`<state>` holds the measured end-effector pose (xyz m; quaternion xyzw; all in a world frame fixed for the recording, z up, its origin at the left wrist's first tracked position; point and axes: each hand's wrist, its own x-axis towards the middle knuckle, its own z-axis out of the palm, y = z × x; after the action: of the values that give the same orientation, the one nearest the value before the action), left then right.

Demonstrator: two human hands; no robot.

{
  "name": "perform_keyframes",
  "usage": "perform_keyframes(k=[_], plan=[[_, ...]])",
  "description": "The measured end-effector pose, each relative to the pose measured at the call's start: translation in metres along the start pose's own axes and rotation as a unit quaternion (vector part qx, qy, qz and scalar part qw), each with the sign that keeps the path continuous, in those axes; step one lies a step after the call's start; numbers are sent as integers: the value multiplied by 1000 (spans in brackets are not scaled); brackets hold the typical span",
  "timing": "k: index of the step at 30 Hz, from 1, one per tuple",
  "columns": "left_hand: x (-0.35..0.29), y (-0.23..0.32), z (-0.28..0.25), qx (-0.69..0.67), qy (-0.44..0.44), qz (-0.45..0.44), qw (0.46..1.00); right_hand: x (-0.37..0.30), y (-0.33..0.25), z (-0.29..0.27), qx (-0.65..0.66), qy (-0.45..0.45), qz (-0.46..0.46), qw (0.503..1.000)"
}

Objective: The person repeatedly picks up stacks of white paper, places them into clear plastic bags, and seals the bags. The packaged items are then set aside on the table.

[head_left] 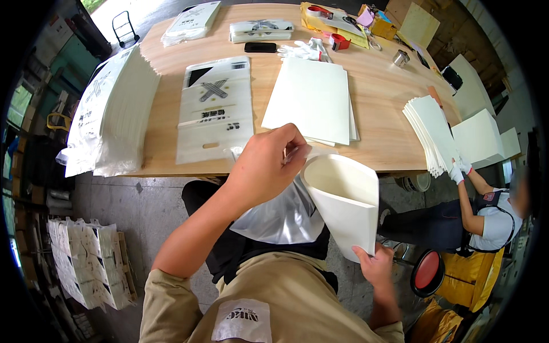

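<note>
My left hand (267,163) is raised at the table's near edge, its fingers pinched on the rim of a clear plastic bag (280,214) that hangs down over my lap. In my right hand (374,263) is a white paper sheet (343,214), gripped at its lower right edge. The sheet is bent round into an open curl, and its upper left side comes close to my left fingers. Beyond my hands, a stack of white sheets (311,100) lies on the table. Left of that stack, a printed plastic bag (214,108) lies flat.
A tall pile of bagged sheets (117,111) stands at the table's left. Gloves (306,50), a black phone (260,47) and tape rolls (339,41) lie farther back. At the right, a co-worker in white gloves (456,171) holds fanned white sheets (426,134), near a round red-topped stool (427,271).
</note>
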<state>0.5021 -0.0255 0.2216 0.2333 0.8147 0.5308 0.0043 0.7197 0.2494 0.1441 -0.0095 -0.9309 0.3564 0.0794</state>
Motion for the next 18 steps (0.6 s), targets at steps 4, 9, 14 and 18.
perform_keyframes(k=[4, 9, 14, 18], plan=[[5, 16, 0, 55, 16, 74, 996, 3, -4, 8, -81, 12, -51, 995], [9, 49, 6, 364, 13, 178, 914, 29, -22, 31, -112, 20, -39, 993], [10, 70, -3, 405, -33, 243, 881, 70, -42, 51, -129, 18, -67, 989], [-10, 53, 31, 428, -78, 257, 863, 105, -56, 67, -146, -16, -159, 976]])
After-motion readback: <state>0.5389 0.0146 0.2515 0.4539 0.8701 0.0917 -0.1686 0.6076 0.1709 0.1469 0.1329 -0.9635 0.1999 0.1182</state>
